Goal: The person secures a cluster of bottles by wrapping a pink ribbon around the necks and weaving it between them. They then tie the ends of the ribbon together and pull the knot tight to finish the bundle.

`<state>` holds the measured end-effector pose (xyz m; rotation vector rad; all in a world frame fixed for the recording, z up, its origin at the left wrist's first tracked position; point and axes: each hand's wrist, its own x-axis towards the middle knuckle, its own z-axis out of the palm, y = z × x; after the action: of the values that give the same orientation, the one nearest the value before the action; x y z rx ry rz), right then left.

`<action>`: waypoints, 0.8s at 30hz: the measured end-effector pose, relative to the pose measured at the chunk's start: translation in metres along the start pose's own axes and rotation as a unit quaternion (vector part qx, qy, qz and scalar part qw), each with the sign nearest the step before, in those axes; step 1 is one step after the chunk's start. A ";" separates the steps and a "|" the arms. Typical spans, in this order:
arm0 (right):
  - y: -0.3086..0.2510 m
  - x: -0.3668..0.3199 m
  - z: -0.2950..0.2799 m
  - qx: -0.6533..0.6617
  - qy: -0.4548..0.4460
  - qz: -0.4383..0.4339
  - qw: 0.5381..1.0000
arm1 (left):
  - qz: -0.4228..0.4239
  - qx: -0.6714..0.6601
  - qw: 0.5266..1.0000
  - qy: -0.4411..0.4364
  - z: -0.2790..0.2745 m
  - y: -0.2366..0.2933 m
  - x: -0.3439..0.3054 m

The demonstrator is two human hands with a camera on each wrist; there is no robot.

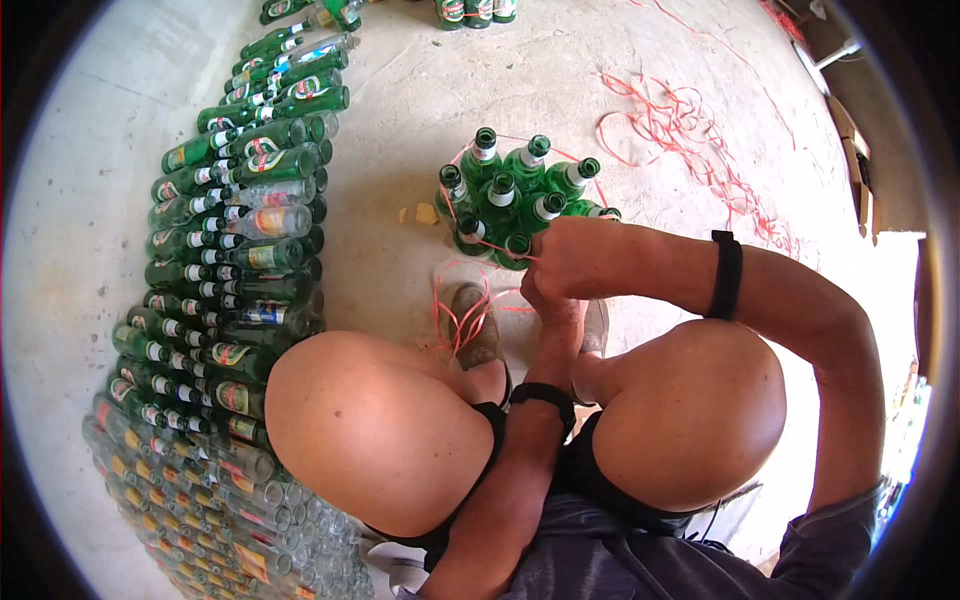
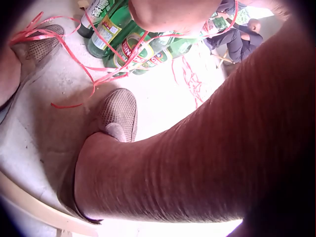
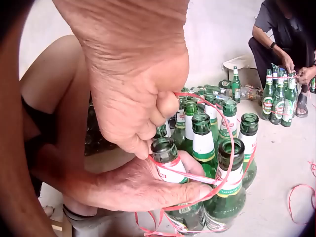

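When looking from the head, find right hand (image 1: 583, 256) and left hand (image 1: 555, 308) meeting at green beer bottles (image 1: 498, 211), upright on concrete floor (image 1: 395, 95). From the left wrist, see red plastic twine (image 2: 69, 106) trailing; cannot tell finger posture. From the right wrist, see right hand pinching twine, left hand round a bottle neck. Likely rigid, slick, breakable, heavy together: steady by necks. Pinch limp, light twine close in.
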<state>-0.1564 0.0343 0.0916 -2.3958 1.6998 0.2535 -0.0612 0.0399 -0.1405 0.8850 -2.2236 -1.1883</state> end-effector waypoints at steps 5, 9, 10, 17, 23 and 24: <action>0.014 0.006 -0.012 0.067 -0.066 0.058 0.994 | 0.003 0.015 0.999 0.044 -0.044 0.048 0.009; 0.018 0.008 -0.012 0.094 -0.075 0.080 0.989 | -0.008 0.039 0.999 0.018 -0.040 0.039 0.009; 0.018 0.009 -0.013 0.106 -0.092 0.092 0.986 | -0.007 0.039 0.999 0.020 -0.038 0.035 0.008; 0.026 0.008 -0.007 0.164 -0.056 0.138 0.975 | 0.024 -0.055 0.997 0.053 -0.047 0.046 0.014; 0.037 0.001 0.001 0.212 -0.005 0.181 0.960 | 0.023 -0.032 0.999 0.014 -0.049 0.043 0.015; 0.038 0.000 0.002 0.224 0.014 0.188 0.956 | 0.021 -0.037 0.999 0.014 -0.051 0.046 0.016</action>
<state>-0.1928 0.0227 0.0871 -1.7574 1.9636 -0.1100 -0.0534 0.0201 -0.0735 0.8166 -2.1499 -1.2228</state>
